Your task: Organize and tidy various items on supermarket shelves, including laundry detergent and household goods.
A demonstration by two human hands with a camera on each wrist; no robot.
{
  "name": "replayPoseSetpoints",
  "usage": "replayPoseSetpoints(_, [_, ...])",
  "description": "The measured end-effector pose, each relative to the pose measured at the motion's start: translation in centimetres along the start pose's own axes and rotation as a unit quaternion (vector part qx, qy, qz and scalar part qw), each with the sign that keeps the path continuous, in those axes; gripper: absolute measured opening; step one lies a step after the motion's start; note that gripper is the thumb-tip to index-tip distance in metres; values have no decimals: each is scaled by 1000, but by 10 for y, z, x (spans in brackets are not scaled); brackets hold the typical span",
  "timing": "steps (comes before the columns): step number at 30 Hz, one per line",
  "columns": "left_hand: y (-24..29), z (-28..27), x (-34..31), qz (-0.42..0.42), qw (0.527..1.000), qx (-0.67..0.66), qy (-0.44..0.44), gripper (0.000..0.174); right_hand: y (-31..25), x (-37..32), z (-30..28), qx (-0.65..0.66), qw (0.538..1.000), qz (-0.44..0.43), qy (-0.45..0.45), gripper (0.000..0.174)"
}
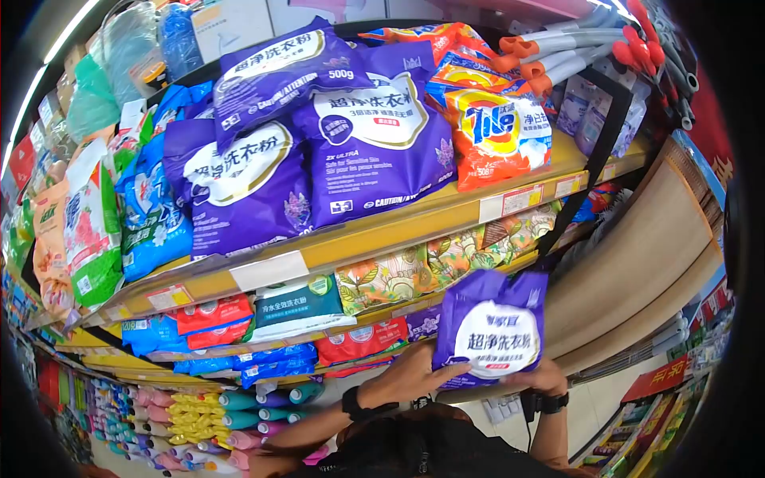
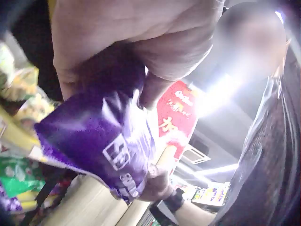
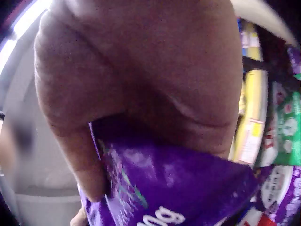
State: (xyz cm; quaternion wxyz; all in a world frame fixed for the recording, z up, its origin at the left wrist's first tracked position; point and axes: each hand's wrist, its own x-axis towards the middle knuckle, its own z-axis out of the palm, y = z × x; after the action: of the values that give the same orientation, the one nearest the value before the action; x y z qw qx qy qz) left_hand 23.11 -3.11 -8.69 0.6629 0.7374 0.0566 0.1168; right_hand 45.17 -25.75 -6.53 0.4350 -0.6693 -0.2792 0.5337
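Note:
A purple bag of laundry powder point(image 1: 496, 327) with a white label faces me, upright, in front of the shelves. My left hand point(image 1: 412, 374) grips its lower left side, thumb across the front. On the lower right corner, my right hand point(image 1: 545, 378) holds the same bag. Seen from the left wrist, the purple bag point(image 2: 94, 134) is pinched between the thumb and fingers of the left hand point(image 2: 136, 42), with the right hand point(image 2: 157, 184) at its far end. In the right wrist view, the right hand point(image 3: 136, 80) clasps the bag point(image 3: 183, 174) between thumb and fingers.
Large purple powder bags point(image 1: 374, 143) are stacked on the upper shelf point(image 1: 430, 215), beside orange Tide bags point(image 1: 502, 127). Lower shelves hold patterned bags point(image 1: 382, 279) and red packs point(image 1: 362, 342). Rolled mats point(image 1: 637, 239) stand at the right. Mop handles point(image 1: 558, 56) jut out above.

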Motion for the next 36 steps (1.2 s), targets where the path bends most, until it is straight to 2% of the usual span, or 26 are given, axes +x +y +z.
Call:
replayPoseSetpoints(1, [22,-8,-1,0,1000,0,0,43,-23,-3,7,45,998,-39,12,62])
replayPoseSetpoints(3, [67,-25,-12,59,992,-47,97,40,-59,2,21,-9,977,-203,60,72])
replayPoseSetpoints(5, [117,-47,-21,76,974,-91,193,41,-79,11,29,91,949,-298,54,85])
replayPoseSetpoints(7, [155,-83,-25,87,952,20,294,39,-122,25,57,156,916,-367,-37,84])
replayPoseSetpoints(9, [194,-128,-12,156,930,-7,332,42,-136,36,67,117,914,-377,-98,83])
replayPoseSetpoints(11, [228,-173,8,202,921,-140,301,43,-128,46,64,63,926,-338,-152,74])
replayPoseSetpoints(13, [247,-244,29,128,952,-147,234,44,-112,50,72,61,949,-268,-158,67])
replayPoseSetpoints(15, [255,-297,66,111,954,-140,240,40,-102,60,75,35,946,-257,-193,60])
replayPoseSetpoints(17, [252,-348,103,93,951,-53,289,40,-98,62,76,8,957,-211,-197,58])
replayPoseSetpoints(18, [254,-361,110,96,951,-52,290,40,-92,64,75,5,957,-213,-197,58])
replayPoseSetpoints(19, [258,-372,116,5,941,66,331,45,-83,68,74,1,957,-210,-202,58])
replayPoseSetpoints(20, [262,-379,120,-86,909,183,364,50,-77,70,72,-3,956,-207,-207,57])
replayPoseSetpoints(21, [270,-374,118,-141,858,308,385,69,-74,68,70,6,960,-186,-211,56])
replayPoseSetpoints(23, [282,-351,112,-162,728,534,398,89,-52,66,62,5,969,-158,-189,53])
replayPoseSetpoints(24, [286,-339,112,-164,728,535,397,89,-39,68,57,6,969,-157,-190,53])
replayPoseSetpoints(26, [287,-315,114,-147,690,594,385,109,-15,80,42,-12,980,-89,-178,53])
replayPoseSetpoints(27, [299,-276,98,-153,726,611,278,112,-3,81,38,-10,980,-78,-183,53])
replayPoseSetpoints(29, [264,-327,110,-150,658,711,199,106,21,83,36,-53,983,-43,-172,51])
replayPoseSetpoints(30, [250,-332,108,-137,670,691,232,95,32,85,34,-34,980,-50,-188,49])
replayPoseSetpoints(31, [260,-352,113,-142,773,588,189,83,32,95,38,-98,979,-43,-174,48])
replayPoseSetpoints(34, [236,-374,106,-120,786,577,187,78,48,116,34,-146,970,-57,-187,45])
replayPoseSetpoints(36, [243,-370,99,-74,701,689,172,68,46,120,36,-177,963,-59,-194,44])
